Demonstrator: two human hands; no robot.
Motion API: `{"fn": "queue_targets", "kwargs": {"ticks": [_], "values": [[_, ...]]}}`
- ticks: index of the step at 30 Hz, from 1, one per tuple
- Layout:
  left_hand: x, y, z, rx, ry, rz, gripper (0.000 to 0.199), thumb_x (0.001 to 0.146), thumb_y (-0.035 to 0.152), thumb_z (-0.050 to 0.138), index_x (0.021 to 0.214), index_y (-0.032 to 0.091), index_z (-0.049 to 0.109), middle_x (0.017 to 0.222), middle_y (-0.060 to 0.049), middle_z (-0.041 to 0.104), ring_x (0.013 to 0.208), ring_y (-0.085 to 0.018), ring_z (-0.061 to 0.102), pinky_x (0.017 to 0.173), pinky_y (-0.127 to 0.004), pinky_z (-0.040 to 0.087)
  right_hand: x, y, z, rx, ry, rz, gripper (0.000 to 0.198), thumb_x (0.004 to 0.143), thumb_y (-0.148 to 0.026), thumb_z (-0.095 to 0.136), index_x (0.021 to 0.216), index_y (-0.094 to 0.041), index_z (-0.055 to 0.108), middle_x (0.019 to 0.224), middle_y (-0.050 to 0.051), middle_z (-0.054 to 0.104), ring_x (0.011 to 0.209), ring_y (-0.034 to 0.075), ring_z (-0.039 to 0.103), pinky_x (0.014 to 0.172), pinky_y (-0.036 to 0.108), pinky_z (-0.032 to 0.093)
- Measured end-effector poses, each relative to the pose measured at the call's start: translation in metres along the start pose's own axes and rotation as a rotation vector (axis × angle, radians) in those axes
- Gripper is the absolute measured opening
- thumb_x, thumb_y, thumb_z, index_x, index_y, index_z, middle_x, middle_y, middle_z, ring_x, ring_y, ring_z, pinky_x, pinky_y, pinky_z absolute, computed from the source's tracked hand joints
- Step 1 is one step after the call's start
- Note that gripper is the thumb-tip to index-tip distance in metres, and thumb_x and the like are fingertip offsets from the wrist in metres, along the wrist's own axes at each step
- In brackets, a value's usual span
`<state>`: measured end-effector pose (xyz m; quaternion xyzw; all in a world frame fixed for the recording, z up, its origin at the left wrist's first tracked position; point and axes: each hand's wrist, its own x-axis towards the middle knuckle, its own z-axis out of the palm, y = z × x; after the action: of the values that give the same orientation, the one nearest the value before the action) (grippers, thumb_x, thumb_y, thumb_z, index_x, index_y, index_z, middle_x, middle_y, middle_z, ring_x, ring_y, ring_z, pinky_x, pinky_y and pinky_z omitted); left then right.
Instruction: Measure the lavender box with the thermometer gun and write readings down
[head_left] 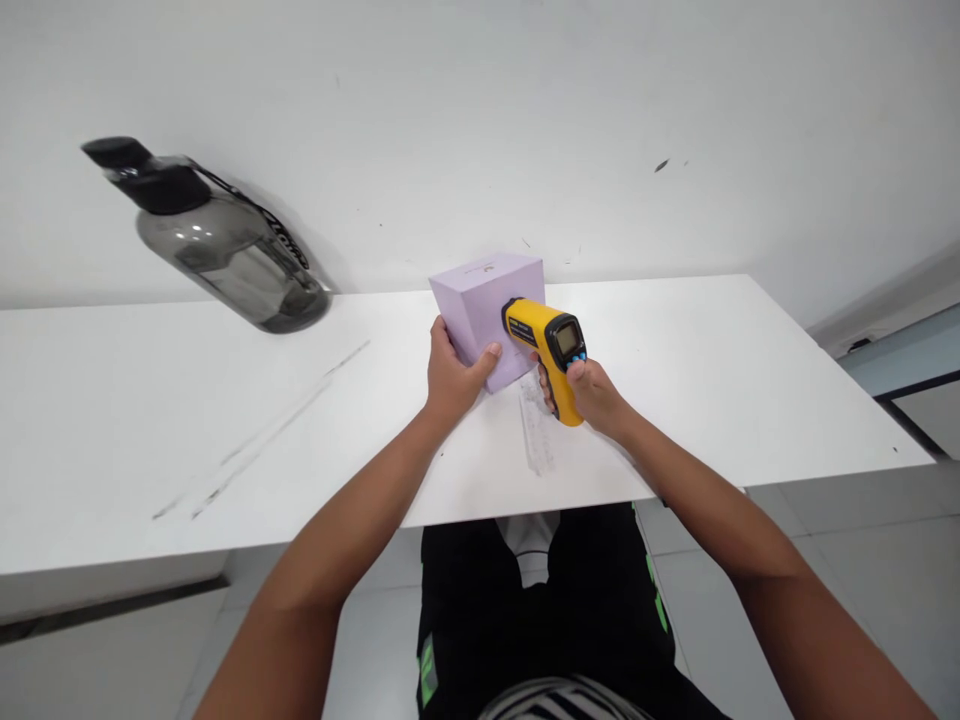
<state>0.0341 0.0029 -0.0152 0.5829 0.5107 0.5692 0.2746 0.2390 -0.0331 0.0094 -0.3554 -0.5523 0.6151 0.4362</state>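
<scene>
A pale purple box (491, 305) stands on the white tabletop close to the wall. My left hand (454, 378) grips its lower left corner, the thumb laid across the front face. In my right hand (592, 395) is a yellow and black infrared thermometer (541, 330), held by its pistol handle. Its nose points at the front of the box, touching it or very near; I cannot tell which. My right thumb rests by the blue buttons below the small grey screen, and the fingers wrap round the handle near the trigger.
A large grey see-through water bottle (232, 250) with a black lid and strap stands at the back left. Dark scuff marks run over the white tabletop (360, 420). Its front edge lies just before my legs, and a white wall (450, 130) rises behind it.
</scene>
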Motion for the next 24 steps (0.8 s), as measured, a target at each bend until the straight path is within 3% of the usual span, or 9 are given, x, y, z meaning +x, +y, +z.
{"fn": "queue_targets", "kwargs": {"ticks": [5,10,13,18,24], "values": [[0.006,-0.007,-0.002,-0.027,0.069,-0.070,0.068,0.074,0.064,0.070,0.124,0.023,0.046,0.120,-0.011,0.058,0.109,-0.026,0.059,0.092,-0.043,0.050,0.002,-0.001,-0.001,0.006,0.094,-0.009,0.077,0.060,-0.092,0.055,0.089,-0.020,0.053,0.078,0.002,0.057,0.058,0.013,0.054,0.053,0.030,0.051],[0.009,-0.010,-0.004,-0.024,0.063,-0.092,0.070,0.073,0.065,0.070,0.124,0.024,0.048,0.118,-0.010,0.058,0.105,-0.025,0.059,0.090,-0.042,0.050,0.007,-0.005,-0.020,-0.204,0.404,-0.173,0.068,0.067,-0.086,0.056,0.086,-0.021,0.054,0.077,0.002,0.058,0.061,0.013,0.056,0.059,0.031,0.053],[0.009,-0.010,-0.004,-0.030,0.057,-0.092,0.070,0.071,0.064,0.072,0.124,0.025,0.048,0.118,-0.010,0.058,0.103,-0.025,0.059,0.089,-0.043,0.051,0.010,-0.004,-0.037,-0.315,0.542,-0.196,0.061,0.071,-0.081,0.059,0.085,-0.021,0.055,0.078,0.002,0.059,0.063,0.013,0.056,0.059,0.029,0.053],[0.009,-0.007,-0.004,-0.035,0.053,-0.108,0.069,0.072,0.064,0.072,0.123,0.024,0.048,0.117,-0.011,0.058,0.104,-0.026,0.060,0.089,-0.043,0.052,0.014,0.001,-0.055,-0.373,0.623,-0.143,0.058,0.074,-0.077,0.061,0.085,-0.020,0.057,0.072,0.000,0.056,0.062,0.013,0.053,0.056,0.027,0.050],[0.010,-0.007,-0.005,-0.070,0.059,-0.110,0.067,0.071,0.062,0.074,0.120,0.025,0.048,0.112,-0.011,0.058,0.103,-0.026,0.061,0.088,-0.044,0.053,0.015,-0.001,-0.047,-0.344,0.661,-0.131,0.052,0.074,-0.070,0.066,0.088,-0.020,0.056,0.073,-0.003,0.051,0.063,0.013,0.053,0.060,0.028,0.049]]}}
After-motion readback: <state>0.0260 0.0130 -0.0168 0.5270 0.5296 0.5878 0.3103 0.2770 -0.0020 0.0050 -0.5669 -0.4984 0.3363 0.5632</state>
